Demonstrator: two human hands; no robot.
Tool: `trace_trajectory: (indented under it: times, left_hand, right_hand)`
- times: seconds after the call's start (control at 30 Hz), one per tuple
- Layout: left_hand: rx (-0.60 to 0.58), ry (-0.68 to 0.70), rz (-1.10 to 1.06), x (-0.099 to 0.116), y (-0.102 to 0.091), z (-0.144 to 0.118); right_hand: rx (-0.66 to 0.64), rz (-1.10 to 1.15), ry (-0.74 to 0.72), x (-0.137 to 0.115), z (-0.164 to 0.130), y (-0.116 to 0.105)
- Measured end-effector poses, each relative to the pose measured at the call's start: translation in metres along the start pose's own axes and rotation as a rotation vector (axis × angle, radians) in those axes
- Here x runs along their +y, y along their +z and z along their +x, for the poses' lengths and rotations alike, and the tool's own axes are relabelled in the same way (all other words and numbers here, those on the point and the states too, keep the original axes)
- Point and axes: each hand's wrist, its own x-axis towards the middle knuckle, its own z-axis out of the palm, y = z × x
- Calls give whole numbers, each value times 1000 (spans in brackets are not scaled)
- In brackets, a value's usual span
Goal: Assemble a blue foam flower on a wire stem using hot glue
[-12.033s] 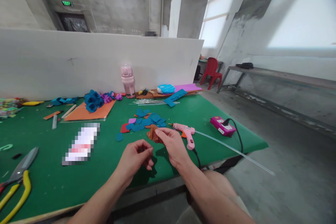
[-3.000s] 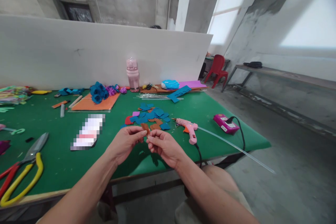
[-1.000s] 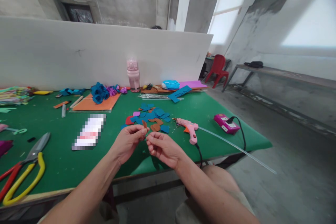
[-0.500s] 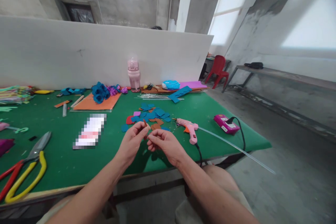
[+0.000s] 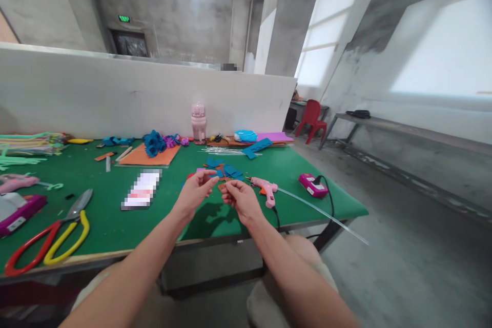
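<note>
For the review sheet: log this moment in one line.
left hand: pinching brown felt piece | right hand: pinching same | glue gun: on table

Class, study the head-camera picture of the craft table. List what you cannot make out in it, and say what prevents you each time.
- Small brown piece between the left hand and right hand: mostly covered by fingertips, shape unclear.
- Flat item on the green table: blurred into blocks.
- Purple box: cut off by the left edge.
- Green sign lettering: too small.

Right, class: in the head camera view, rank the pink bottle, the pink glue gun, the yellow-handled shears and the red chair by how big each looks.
1. Yellow-handled shears, partly because nearest the camera.
2. Pink glue gun, red chair and pink bottle look too alike to rank; the chair is far off.
</note>
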Motion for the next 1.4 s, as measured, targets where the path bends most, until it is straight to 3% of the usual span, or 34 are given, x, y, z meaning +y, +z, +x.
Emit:
trace_trajectory:
  times: [0.1, 0.23, 0.5, 0.87, 1.13, 1.4]
  left_hand:
    - [31, 47, -54, 3, 4, -16]
    - [-22, 48, -164, -1, 7, -30]
    - [12, -12, -93, -12, -6, -10]
    - [27, -101, -223, -12, -6, -13]
    - [-37, 32, -15, -12, -5, -15]
    - [-90, -41, 74, -14, -2, -20]
  right_hand:
    - [90, 104, 65, 10, -8, -4]
    - [4, 134, 148, 20, -24, -5]
    - [-32, 102, 89, 10, -28, -6]
    - [-49, 104, 75, 10, -26, -11]
    - [-94, 110, 63, 11, -27, -8]
    - [-83, 137, -45, 7, -23, -5]
